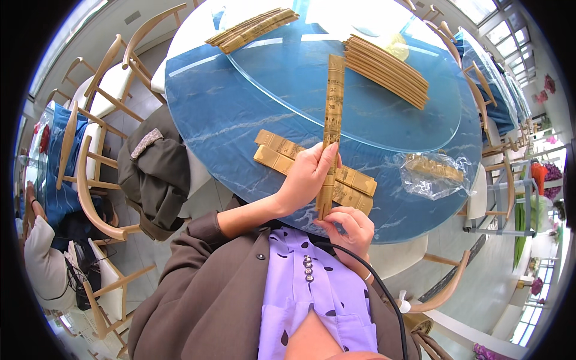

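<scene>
A long gold paper sleeve (332,129) is held upright over the blue desk (228,114), the left hand (307,177) closed round its middle, the right hand (348,231) pinching its lower end. It is best kept straight and lightly gripped; what it contains is hidden, its print unreadable

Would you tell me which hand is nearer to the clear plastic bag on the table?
Right. The right hand pinches the gold sleeve's bottom end, nearer the plastic bag; the left hand grips higher, farther left.
</scene>
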Action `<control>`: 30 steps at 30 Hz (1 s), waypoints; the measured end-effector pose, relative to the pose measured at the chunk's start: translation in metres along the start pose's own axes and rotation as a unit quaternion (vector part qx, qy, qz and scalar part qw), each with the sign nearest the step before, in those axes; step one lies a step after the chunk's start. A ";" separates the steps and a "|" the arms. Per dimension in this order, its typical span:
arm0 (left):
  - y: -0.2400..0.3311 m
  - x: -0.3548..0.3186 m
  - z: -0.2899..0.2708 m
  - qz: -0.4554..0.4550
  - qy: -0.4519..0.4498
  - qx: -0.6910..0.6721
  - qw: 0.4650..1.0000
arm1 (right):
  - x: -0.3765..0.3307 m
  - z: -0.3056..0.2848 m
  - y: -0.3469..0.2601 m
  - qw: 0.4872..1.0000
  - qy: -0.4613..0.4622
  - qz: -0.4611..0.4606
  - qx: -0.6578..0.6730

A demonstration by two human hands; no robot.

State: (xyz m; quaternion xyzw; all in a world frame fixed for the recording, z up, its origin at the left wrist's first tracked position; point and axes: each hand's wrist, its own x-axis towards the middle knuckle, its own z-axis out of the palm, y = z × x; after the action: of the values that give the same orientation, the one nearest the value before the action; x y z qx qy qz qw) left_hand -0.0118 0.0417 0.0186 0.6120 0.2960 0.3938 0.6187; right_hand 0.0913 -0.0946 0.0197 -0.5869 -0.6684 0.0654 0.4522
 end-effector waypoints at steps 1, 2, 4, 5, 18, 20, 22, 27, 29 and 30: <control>0.000 -0.002 0.001 -0.001 -0.006 0.002 1.000 | 0.001 -0.001 0.000 1.000 -0.001 0.001 0.000; 0.001 -0.004 0.002 0.004 -0.004 0.010 1.000 | 0.002 -0.001 -0.002 1.000 0.008 0.013 -0.001; -0.001 -0.008 0.002 -0.001 -0.005 0.021 1.000 | 0.003 -0.001 -0.005 0.999 0.026 0.039 -0.005; -0.002 -0.009 0.002 -0.005 -0.005 0.026 1.000 | 0.004 -0.001 -0.006 0.999 0.029 0.029 -0.009; -0.007 0.016 -0.008 -0.052 -0.046 0.000 0.998 | 0.019 -0.005 -0.003 0.999 0.020 0.026 -0.001; -0.007 0.018 -0.008 -0.054 -0.044 0.003 0.998 | 0.021 -0.005 -0.001 1.000 0.029 0.008 -0.006; -0.006 0.016 -0.006 -0.059 -0.035 0.008 0.998 | 0.021 -0.005 0.001 0.999 0.036 -0.005 -0.011; -0.003 0.015 -0.006 -0.059 -0.017 0.000 0.998 | 0.024 -0.007 -0.004 0.995 0.055 -0.044 -0.075; -0.006 0.014 -0.006 -0.062 -0.021 -0.011 0.998 | 0.024 -0.007 -0.003 0.994 0.050 -0.064 -0.078; -0.010 0.013 -0.004 -0.054 -0.023 -0.014 0.998 | 0.024 -0.006 -0.003 0.993 0.044 -0.072 -0.077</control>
State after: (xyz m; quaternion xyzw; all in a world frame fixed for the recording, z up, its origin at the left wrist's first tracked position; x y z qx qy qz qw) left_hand -0.0072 0.0553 0.0098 0.5951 0.3083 0.3501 0.6544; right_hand 0.0959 -0.0783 0.0375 -0.5727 -0.6912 -0.0451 0.4383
